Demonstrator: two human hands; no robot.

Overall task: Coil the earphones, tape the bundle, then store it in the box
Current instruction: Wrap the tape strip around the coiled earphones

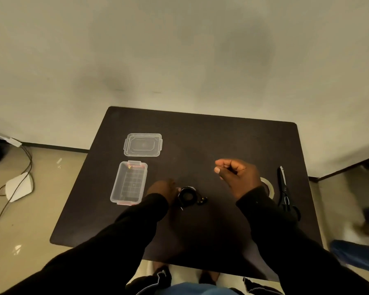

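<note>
The black earphones (188, 196) lie coiled in a small ring on the dark table (211, 135), their earbuds sticking out at the ring's right. My left hand (163, 188) is blurred, with its fingertips gripping the coil's left edge. My right hand (238, 175) hovers above the table to the right of the coil, fingers curled and thumb pinched to forefinger; I see nothing between them. The clear box (129, 183) stands open left of the coil, its lid (143, 144) lying just beyond it. A tape roll (268, 186) peeks out behind my right wrist.
Black scissors (283, 188) lie along the table's right edge beside the tape roll. A white device with cables (19, 187) sits on the floor at the left. Another person's legs and foot (362, 237) are on the floor at the right.
</note>
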